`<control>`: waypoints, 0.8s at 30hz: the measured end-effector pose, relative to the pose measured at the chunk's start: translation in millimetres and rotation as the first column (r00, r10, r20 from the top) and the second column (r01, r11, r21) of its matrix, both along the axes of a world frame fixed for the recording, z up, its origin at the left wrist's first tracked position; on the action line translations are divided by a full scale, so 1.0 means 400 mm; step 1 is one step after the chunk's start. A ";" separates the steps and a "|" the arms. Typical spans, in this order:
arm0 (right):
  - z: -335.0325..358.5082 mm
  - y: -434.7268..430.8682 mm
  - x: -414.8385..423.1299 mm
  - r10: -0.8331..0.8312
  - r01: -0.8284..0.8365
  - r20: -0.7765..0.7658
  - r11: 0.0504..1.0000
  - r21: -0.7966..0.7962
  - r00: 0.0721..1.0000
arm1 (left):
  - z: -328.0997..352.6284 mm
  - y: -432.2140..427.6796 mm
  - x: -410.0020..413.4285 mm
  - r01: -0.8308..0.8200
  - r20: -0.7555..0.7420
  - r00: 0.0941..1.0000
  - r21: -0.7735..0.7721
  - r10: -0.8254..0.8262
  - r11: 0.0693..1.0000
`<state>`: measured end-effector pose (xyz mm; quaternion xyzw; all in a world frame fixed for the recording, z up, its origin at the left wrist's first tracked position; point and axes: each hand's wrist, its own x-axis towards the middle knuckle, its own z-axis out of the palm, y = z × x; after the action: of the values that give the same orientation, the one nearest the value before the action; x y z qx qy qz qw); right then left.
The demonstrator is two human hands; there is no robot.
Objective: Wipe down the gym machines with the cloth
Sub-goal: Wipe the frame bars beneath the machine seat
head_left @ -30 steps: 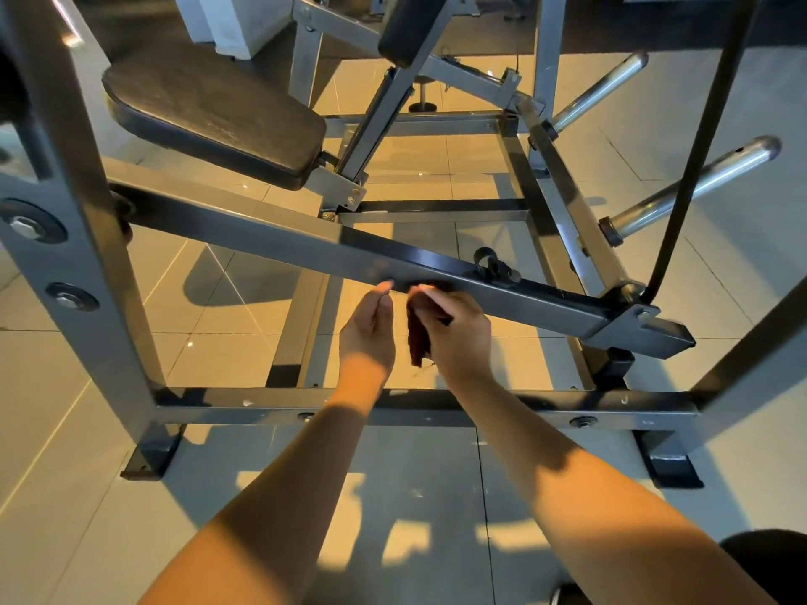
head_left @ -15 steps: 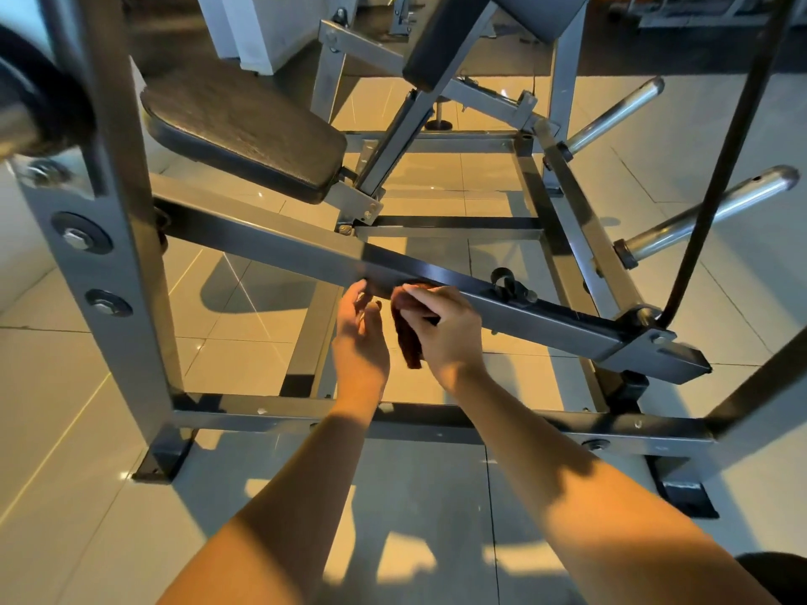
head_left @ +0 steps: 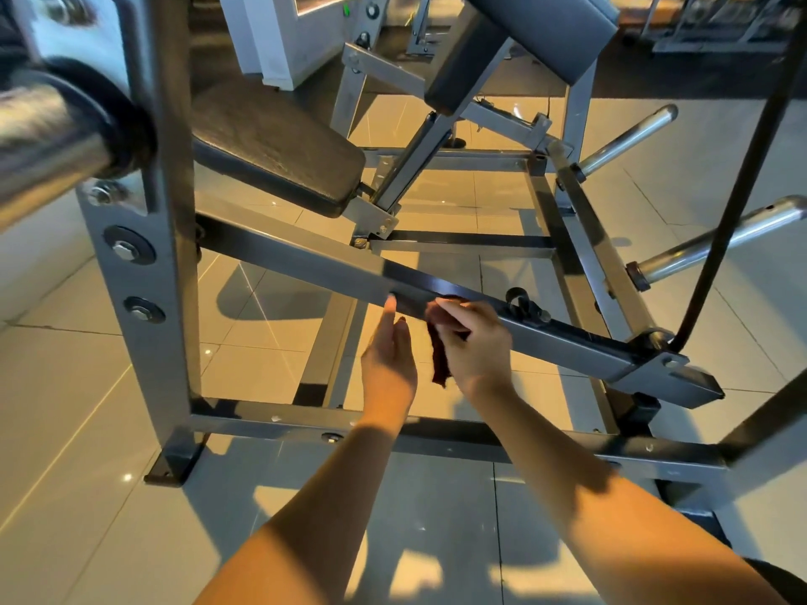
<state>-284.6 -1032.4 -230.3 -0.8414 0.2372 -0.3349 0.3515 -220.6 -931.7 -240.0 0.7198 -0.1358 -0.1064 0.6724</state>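
Centrally in the head view, the right hand (head_left: 476, 347) grips a dark cloth (head_left: 440, 362), fingers curled over its upper part and pressing it against the near face of the sloped steel bar (head_left: 305, 266) of a plate-loaded gym machine. The cloth's loose end hangs below the bar, between the two hands. Just left of it, the left hand (head_left: 388, 360) holds nothing: its fingers are straight and point upward, with one fingertip touching the bar's lower edge.

The bar runs from the grey upright post (head_left: 170, 220) at the left of the frame down to a bracket at the right. A small black pin (head_left: 522, 304) sits on the bar just right of the right hand. Above the bar, in the upper left, is the black seat pad (head_left: 270, 141); a grey back pad (head_left: 537, 28) tilts over it at the top centre. Two chrome weight pegs (head_left: 716, 242) stick out at the right, and a black strap (head_left: 742, 176) curves down in front of them to the bracket. A thick chrome sleeve (head_left: 48, 141) fills the upper left edge. Across the lower middle, the base rail (head_left: 270, 419) lies on the tiled floor (head_left: 87, 430), behind both bare forearms.
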 end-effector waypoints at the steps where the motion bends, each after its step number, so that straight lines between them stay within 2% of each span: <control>1: -0.005 -0.013 -0.026 -0.078 0.078 0.018 0.997 0.010 0.997 | 0.000 -0.001 -0.002 0.014 0.032 0.999 0.087 -0.017 0.996; 3: -0.001 -0.022 -0.035 -0.185 0.183 0.051 0.982 0.038 0.981 | -0.002 -0.004 0.002 0.038 -0.011 0.999 0.153 -0.037 0.987; 4: 0.013 -0.014 -0.019 -0.182 0.178 0.052 0.982 0.068 0.982 | -0.001 -0.004 0.003 0.043 -0.014 0.999 0.160 -0.042 0.986; 6: 0.047 0.018 0.036 -0.070 0.069 0.036 0.997 0.048 0.997 | -0.002 0.002 -0.002 0.060 0.022 0.998 0.077 -0.062 0.995; 8: 0.067 0.053 0.082 0.032 -0.031 0.003 0.997 -0.075 1.000 | 0.001 0.007 -0.008 0.072 -0.002 0.997 -0.085 -0.073 0.994; 11: 0.067 0.038 0.071 0.065 -0.068 -0.025 0.990 -0.124 0.998 | 0.005 0.004 -0.012 0.072 -0.032 0.997 -0.120 -0.076 0.990; 16: 0.065 -0.016 -0.013 -0.007 0.016 -0.111 0.996 0.083 0.994 | 0.019 -0.026 -0.068 0.119 -0.128 0.983 -0.111 -0.133 0.987; 20: 0.085 0.023 -0.063 0.104 -0.074 -0.084 0.949 0.306 0.991 | 0.034 -0.032 -0.122 0.138 -0.080 0.986 -0.084 -0.145 0.987; 24: 0.049 0.035 -0.149 0.123 -0.113 0.003 0.907 0.405 0.992 | 0.024 -0.024 -0.136 0.212 0.022 0.977 0.032 -0.213 0.977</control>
<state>-344.2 -1018.2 -210.6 -0.7672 0.2539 -0.2472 0.5346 -275.2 -941.1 -230.3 0.7124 -0.2187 -0.1704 0.6447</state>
